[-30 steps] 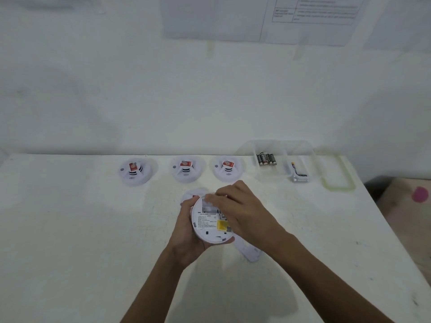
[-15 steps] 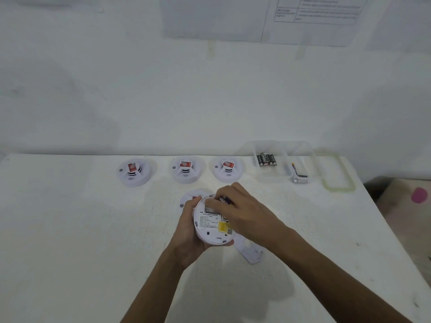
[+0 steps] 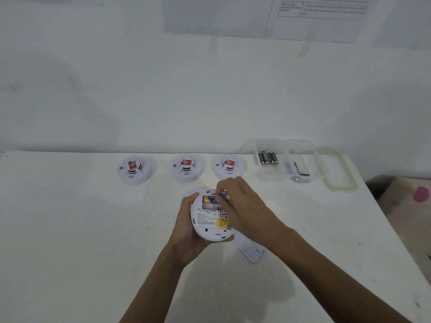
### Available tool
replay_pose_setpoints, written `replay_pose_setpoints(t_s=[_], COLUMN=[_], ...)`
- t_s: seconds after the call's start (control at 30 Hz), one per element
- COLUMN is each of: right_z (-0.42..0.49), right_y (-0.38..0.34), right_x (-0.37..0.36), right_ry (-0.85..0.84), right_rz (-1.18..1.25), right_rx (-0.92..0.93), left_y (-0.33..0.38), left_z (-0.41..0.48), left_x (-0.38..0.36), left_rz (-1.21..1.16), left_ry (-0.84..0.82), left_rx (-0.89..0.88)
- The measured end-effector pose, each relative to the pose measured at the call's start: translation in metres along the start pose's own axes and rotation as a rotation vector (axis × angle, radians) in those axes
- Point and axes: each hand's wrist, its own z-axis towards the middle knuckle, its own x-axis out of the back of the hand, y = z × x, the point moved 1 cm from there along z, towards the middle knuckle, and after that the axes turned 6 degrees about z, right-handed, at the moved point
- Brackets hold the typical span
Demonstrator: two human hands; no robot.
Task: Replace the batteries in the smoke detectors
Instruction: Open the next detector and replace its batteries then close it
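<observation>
My left hand [image 3: 186,231] cups a round white smoke detector [image 3: 210,221], turned back side up over the middle of the table. Its battery bay is uncovered and a blue and yellow battery [image 3: 209,200] lies inside. My right hand [image 3: 242,206] pinches a second blue battery [image 3: 223,195] at the bay's upper right edge. Three more white detectors [image 3: 136,170] [image 3: 186,168] [image 3: 229,167] stand in a row at the table's far edge, each with a red label on top.
A clear plastic box [image 3: 283,170] at the back right holds several black batteries [image 3: 268,158] in one compartment and a single battery [image 3: 300,170] in another. Its green-rimmed lid [image 3: 339,183] lies beside it. White plastic covers [image 3: 250,250] [image 3: 193,192] lie near my hands.
My right hand's fingers have lifted from the detector's back, uncovering the battery bay, and now pinch a blue battery at its edge. My left hand has kept the detector in place.
</observation>
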Motion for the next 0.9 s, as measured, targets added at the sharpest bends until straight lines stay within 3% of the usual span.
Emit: replay_pose_setpoints(t_s=[0.07, 0.27, 0.37, 0.57, 0.73, 0.9], right_z=[-0.002, -0.007, -0.014, -0.028, -0.029, -0.031], right_y=[-0.004, -0.007, -0.006, 0.001, -0.004, -0.002], right_x=[0.002, 0.002, -0.005, -0.020, -0.026, -0.033], right_ry=[0.066, 0.193, 0.235, 0.516, 0.486, 0.535], right_rz=[0.162, 0.355, 0.340, 0.186, 0.327, 0.285], right_rx=[-0.114, -0.299, -0.296, -0.198, -0.284, -0.269], left_y=[-0.002, -0.004, 0.000, -0.006, -0.005, -0.001], left_z=[-0.003, -0.007, -0.007, -0.004, -0.003, -0.005], left_x=[0.005, 0.006, 0.003, 0.009, 0.005, 0.004], left_rz=[0.026, -0.070, -0.112, -0.030, -0.200, -0.206], left_ry=[0.133, 0.222, 0.185, 0.152, 0.154, 0.183], left_rx=[0.072, 0.168, 0.204, 0.103, 0.163, 0.167])
